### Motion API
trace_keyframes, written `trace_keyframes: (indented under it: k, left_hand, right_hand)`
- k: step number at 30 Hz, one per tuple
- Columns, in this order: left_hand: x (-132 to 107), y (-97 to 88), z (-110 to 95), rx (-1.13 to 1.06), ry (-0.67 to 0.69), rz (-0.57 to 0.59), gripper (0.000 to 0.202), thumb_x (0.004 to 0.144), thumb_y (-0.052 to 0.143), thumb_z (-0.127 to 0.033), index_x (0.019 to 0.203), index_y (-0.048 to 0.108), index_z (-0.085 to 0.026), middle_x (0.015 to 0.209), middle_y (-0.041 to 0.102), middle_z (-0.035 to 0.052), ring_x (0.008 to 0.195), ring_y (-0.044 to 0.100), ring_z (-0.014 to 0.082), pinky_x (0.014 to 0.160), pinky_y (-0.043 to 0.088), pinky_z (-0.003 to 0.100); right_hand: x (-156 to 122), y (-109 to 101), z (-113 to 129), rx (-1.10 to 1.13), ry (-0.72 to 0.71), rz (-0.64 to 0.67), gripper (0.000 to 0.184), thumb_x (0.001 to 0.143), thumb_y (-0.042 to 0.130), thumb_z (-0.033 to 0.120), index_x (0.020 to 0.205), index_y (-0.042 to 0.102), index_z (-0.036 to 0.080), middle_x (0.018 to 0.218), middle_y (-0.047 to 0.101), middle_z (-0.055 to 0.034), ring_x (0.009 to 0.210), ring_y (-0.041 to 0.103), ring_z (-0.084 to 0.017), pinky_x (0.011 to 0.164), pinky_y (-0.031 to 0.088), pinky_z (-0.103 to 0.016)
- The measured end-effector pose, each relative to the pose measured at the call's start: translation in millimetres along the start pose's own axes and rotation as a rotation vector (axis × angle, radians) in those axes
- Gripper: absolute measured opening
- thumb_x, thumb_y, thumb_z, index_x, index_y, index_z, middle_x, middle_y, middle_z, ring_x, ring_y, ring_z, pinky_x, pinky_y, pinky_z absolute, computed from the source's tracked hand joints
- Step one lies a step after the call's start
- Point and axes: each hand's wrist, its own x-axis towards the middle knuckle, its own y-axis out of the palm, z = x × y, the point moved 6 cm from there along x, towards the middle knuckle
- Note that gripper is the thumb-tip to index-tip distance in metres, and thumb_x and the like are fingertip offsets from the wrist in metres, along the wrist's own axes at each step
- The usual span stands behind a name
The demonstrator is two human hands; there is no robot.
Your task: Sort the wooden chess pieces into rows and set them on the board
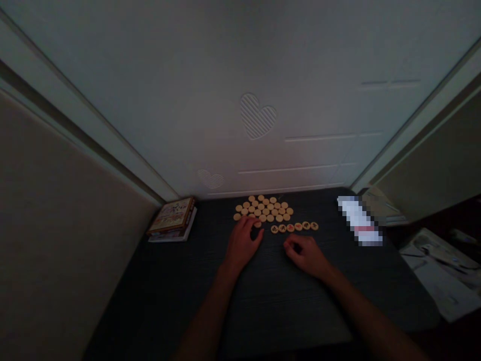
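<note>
My left hand point(242, 244) reaches to the near edge of a cluster of round wooden Chinese chess pieces point(260, 206). Its fingertips touch one blank-faced piece point(257, 224), and the thumb stands apart from the fingers. To the right, a short row of Chinese chess pieces point(298, 226) lies with red and dark characters facing up. Just in front of that row is my right hand point(306, 254), its fingers curled in and the thumb tip meeting them. Whatever may be between those fingertips is hidden. The clustered pieces show plain faces.
The dark table point(285, 311) stands against a pale panel with raised hearts point(257, 116). Stacked at its back left are a box point(172, 216) and a white-edged book point(190, 225). A blurred-out bright object point(358, 220) lies at the right edge. Papers point(443, 276) sit lower, beyond the table.
</note>
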Motion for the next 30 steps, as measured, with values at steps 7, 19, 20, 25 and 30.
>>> trace_keyframes:
  k: [7, 19, 20, 25, 30]
  left_hand:
    - [-1, 0.0, 5, 0.092, 0.026, -0.018, 0.02, 0.091, 0.066, -0.026, 0.111, 0.066, -0.026, 0.112, 0.063, 0.0051, 0.105, 0.063, 0.0235, 0.096, 0.052, 0.04]
    - [-1, 1.4, 4, 0.06, 0.037, 0.007, 0.007, 0.091, 0.064, -0.023, 0.097, 0.067, -0.025, 0.106, 0.066, 0.0037, 0.104, 0.062, 0.0219, 0.095, 0.051, 0.036]
    - [-1, 1.7, 4, 0.048, 0.034, 0.004, 0.006, 0.091, 0.063, -0.022, 0.096, 0.067, -0.025, 0.105, 0.066, 0.0035, 0.104, 0.062, 0.0216, 0.094, 0.051, 0.036]
    - [-4, 4.3, 8, -0.017, 0.028, 0.017, 0.005, 0.091, 0.063, -0.021, 0.095, 0.065, -0.023, 0.099, 0.067, 0.0026, 0.089, 0.063, 0.0183, 0.084, 0.053, 0.032]
    - [-12, 6.1, 0, 0.016, 0.114, 0.041, 0.009, 0.095, 0.06, -0.024, 0.103, 0.065, -0.023, 0.101, 0.069, 0.0044, 0.094, 0.064, 0.0202, 0.088, 0.053, 0.035]
  right_hand:
    - [0, 1, -2, 0.009, -0.002, -0.014, 0.02, 0.093, 0.054, 0.026, 0.074, 0.059, 0.022, 0.062, 0.06, 0.0029, 0.056, 0.055, -0.012, 0.056, 0.039, -0.023]
    - [-1, 5, 0, -0.004, -0.028, 0.012, 0.018, 0.092, 0.057, 0.026, 0.076, 0.061, 0.021, 0.064, 0.061, 0.003, 0.057, 0.056, -0.012, 0.057, 0.039, -0.023]
    - [-1, 5, 2, -0.006, -0.037, 0.015, 0.017, 0.092, 0.058, 0.027, 0.077, 0.061, 0.021, 0.065, 0.061, 0.0029, 0.058, 0.056, -0.012, 0.058, 0.039, -0.023]
    - [0, 8, 7, -0.045, -0.089, 0.01, 0.01, 0.091, 0.062, 0.026, 0.082, 0.062, 0.021, 0.071, 0.061, 0.0027, 0.063, 0.056, -0.013, 0.062, 0.041, -0.023]
    - [-1, 12, 5, -0.086, -0.133, -0.005, 0.004, 0.09, 0.061, 0.021, 0.087, 0.062, 0.022, 0.075, 0.062, 0.0019, 0.068, 0.057, -0.014, 0.064, 0.042, -0.024]
